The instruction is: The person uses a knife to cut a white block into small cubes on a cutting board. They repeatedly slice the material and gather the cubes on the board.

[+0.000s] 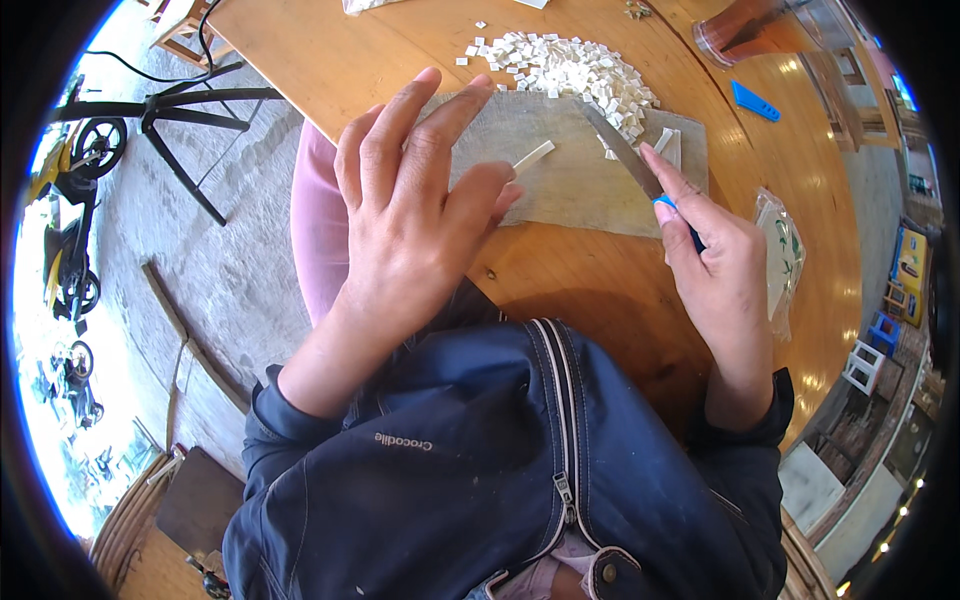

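Over the left part of a worn grey-brown board (590, 190), my left hand (420, 190) pinches a narrow white strip (534, 158) between thumb and bent forefinger; its other fingers are spread. My right hand (715, 245) grips a knife (625, 150) with a blue and dark handle, its forefinger laid along the long grey blade. The blade points up and left, its tip apart from the strip. Beyond the board's far edge lies a heap of small white square pieces (570, 65), some spilling onto the board. More white strips (670, 150) rest at the board's right side.
The board lies on a round-edged wooden table (340, 50). To the right are a blue plastic piece (755, 101), a clear plastic bag (785, 250) and a glass of reddish-brown drink (755, 35). A black metal stand (165, 105) is on the concrete floor at left.
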`<state>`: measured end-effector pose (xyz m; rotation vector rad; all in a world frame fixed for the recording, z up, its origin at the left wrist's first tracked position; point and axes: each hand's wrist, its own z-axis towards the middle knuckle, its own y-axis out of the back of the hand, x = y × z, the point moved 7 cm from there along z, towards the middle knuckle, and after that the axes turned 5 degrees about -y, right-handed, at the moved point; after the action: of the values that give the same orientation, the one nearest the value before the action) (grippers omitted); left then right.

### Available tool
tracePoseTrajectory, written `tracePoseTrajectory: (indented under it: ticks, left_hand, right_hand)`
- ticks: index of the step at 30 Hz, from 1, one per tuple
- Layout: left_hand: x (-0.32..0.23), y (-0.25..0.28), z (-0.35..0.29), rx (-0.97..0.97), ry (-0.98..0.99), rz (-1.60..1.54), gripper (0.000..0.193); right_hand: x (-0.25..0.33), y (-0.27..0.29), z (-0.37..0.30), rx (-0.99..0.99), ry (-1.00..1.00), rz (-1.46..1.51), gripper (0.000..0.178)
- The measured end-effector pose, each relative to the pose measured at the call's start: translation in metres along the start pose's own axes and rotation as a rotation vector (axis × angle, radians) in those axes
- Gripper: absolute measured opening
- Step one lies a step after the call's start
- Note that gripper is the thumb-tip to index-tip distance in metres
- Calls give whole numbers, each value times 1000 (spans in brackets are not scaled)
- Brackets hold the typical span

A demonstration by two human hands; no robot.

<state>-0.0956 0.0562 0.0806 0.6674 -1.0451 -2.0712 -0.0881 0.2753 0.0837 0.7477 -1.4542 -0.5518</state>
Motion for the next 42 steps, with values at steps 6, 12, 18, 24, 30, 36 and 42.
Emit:
tracePoseTrajectory:
  ticks: [6,12,18,24,30,36,42]
  left_hand:
    - [-11,-11,4,-27,51,-85,37]
    - [-14,-21,2,83,97,-89,44]
    - [-14,-23,2,67,117,-114,41]
    - [-12,-25,-1,38,117,-121,39]
    - [-13,-21,-4,46,146,-97,36]
    - [-11,-25,-6,16,166,-126,35]
    - [-10,-26,-8,20,169,-117,34]
  right_hand:
    - [9,-7,-5,-53,109,-106,56]
    - [17,-17,-8,-1,124,-204,64]
    - [16,-20,-7,-11,190,-263,69]
    - [16,-23,-9,-1,186,-350,69]
    - [20,-27,-12,-8,159,-403,68]
    - [14,-19,-7,-38,151,-256,65]
    - [16,-24,-9,4,176,-273,65]
